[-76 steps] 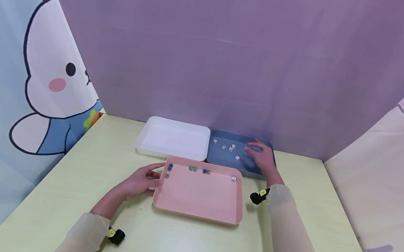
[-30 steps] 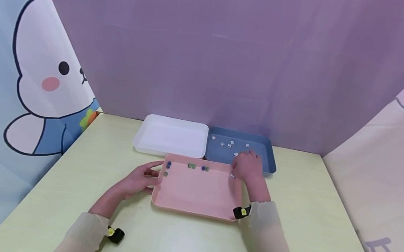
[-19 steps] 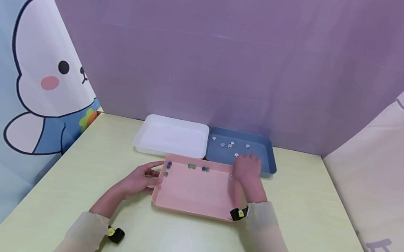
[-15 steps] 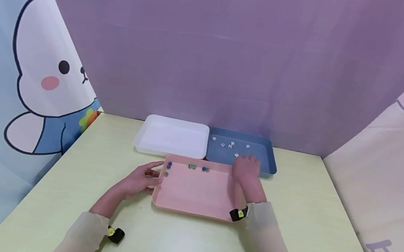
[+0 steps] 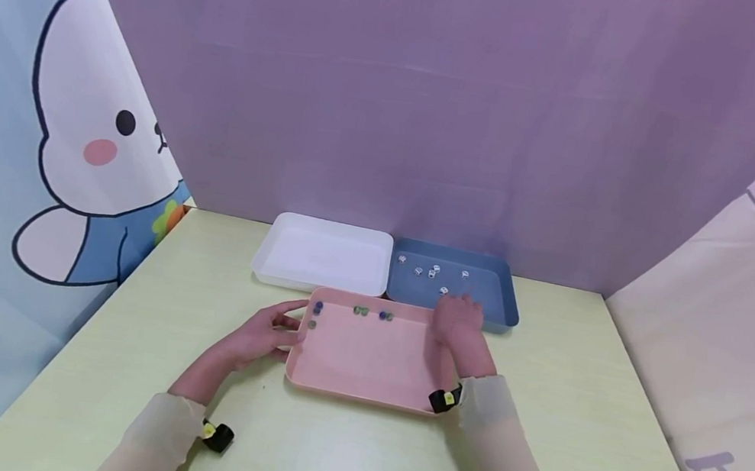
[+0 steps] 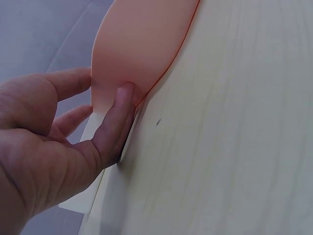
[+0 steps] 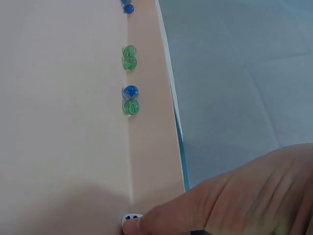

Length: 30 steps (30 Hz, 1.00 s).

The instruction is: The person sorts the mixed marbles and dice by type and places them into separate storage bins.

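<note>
The right hand (image 5: pixel 461 327) reaches over the far right corner of the pink tray (image 5: pixel 371 358), one digit on a white die (image 7: pixel 126 216); whether the others pinch it is hidden. This looks like picking up the die, and the next move would call for a firm two-sided grip and a lift over the far wall. The die lies inside that corner, a small rounded cube with dark blue pips, partly covered. The left hand (image 5: pixel 263 337), fingers relaxed, touches the tray's left wall. Glass marbles (image 7: pixel 130 106) sit along its far wall; more dice (image 5: pixel 465 275) lie beyond, in a blue tray (image 5: pixel 499 302).
</note>
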Motion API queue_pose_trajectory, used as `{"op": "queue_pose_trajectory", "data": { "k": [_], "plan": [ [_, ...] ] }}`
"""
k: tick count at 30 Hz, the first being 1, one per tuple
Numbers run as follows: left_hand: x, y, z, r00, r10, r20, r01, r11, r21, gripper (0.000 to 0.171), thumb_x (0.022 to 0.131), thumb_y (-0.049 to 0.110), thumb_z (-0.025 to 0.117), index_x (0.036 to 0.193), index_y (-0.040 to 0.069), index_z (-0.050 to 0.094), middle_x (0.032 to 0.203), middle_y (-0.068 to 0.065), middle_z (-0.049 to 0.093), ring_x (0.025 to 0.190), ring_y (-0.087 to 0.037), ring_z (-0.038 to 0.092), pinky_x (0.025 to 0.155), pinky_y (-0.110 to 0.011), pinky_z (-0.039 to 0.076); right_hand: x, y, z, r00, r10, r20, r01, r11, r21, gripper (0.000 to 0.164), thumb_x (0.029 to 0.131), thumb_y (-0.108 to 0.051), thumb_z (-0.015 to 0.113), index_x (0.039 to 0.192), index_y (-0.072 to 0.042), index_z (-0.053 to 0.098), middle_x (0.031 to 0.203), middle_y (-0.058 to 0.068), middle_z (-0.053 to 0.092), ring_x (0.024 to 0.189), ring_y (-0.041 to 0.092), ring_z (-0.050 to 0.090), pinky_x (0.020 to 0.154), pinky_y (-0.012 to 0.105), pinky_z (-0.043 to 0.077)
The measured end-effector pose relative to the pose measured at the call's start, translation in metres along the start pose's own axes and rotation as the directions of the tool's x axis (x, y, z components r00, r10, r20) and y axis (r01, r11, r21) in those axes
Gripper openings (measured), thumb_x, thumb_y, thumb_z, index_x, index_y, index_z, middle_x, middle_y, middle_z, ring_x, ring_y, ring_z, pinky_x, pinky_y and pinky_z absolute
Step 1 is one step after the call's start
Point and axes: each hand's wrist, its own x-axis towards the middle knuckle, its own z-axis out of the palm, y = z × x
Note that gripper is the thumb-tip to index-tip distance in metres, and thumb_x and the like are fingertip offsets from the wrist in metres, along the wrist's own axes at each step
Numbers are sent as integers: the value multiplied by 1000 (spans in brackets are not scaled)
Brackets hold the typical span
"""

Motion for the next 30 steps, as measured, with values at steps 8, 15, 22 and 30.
{"op": "queue_pose_trajectory", "data": {
  "k": [8,15,22,30],
  "plan": [
    [0,2,2,1000,4,-2,-4,1000,-1,64,84,3,57,139,17,28,117,-26,36,94,-34,52,72,-47,48,0,1,-2,997,-75,-19,76,995,70,13,75,-25,64,84,-17,67,106,6,58,100,33,44,83,53,35],
    [-1,3,3,1000,-1,-5,2,1000,14,64,84,3,57,139,17,27,118,-25,37,95,-33,52,72,-46,48,-2,3,-7,989,-142,-36,146,943,299,7,71,-24,71,78,-25,70,87,-8,61,90,21,50,70,37,44],
    [6,-8,-3,1000,-1,-21,1,1000,2,64,84,3,58,138,19,29,116,-24,38,95,-35,51,71,-46,49,-1,8,-6,948,-281,-152,317,777,544,9,75,-18,70,83,-18,71,108,2,58,107,23,46,79,36,45],
    [9,-16,-5,998,15,-62,-13,1000,20,62,82,6,61,135,24,34,114,-20,42,92,-32,54,67,-43,50,6,15,-2,934,-257,-247,354,594,722,15,75,-27,70,89,-19,69,128,5,46,122,25,34,91,45,36]
  ]
}}
